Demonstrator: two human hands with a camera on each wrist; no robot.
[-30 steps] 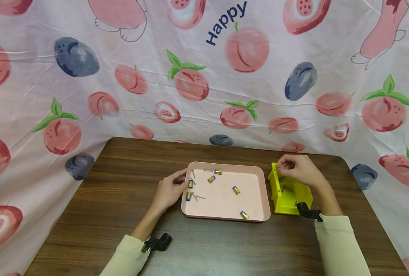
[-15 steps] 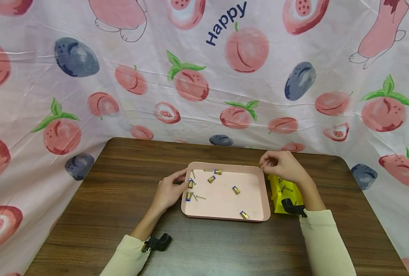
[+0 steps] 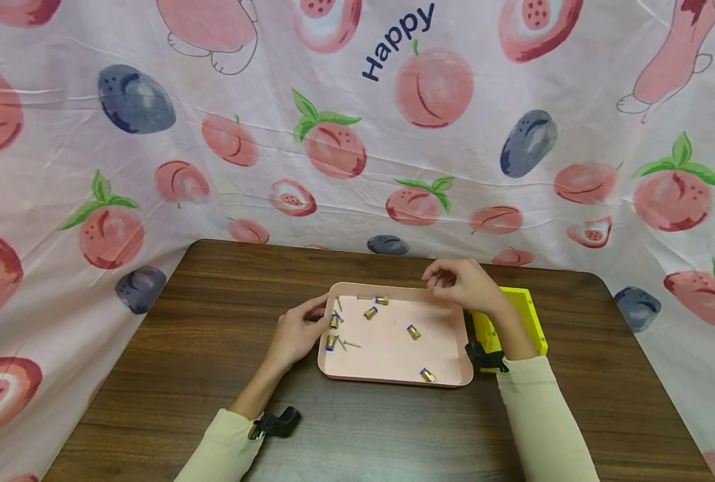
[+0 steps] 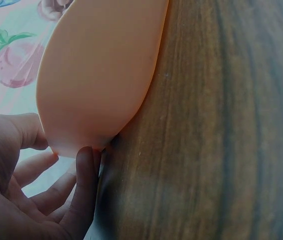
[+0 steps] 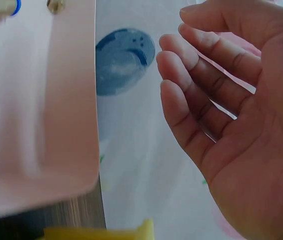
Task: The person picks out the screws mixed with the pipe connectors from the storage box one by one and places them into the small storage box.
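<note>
A shallow pink tray [image 3: 387, 361] lies on the table, with brass push-in fittings [image 3: 414, 332] with blue collars and small screws [image 3: 351, 344] scattered inside. My left hand [image 3: 298, 335] holds the tray's left end. In the left wrist view, the thumb and fingers [image 4: 85, 175] bear on the rim and outer wall. My right hand [image 3: 462, 288] hovers above the tray's far right corner, its fingers loosely bent. The right wrist view shows nothing between those fingers [image 5: 174, 102]. Beside the tray stands a yellow bin [image 3: 525, 308], partly covered by the right forearm.
A brown wooden table [image 3: 213, 375] carries everything. Behind it hangs a fruit-printed cloth [image 3: 345, 221] that meets the table's far edge. Black camera mounts [image 3: 280, 423] sit on both wrists.
From over the yellow bin, my right hand has moved left to above the tray's far right corner. The left hand stays on the tray. Fittings and screws lie as before.
</note>
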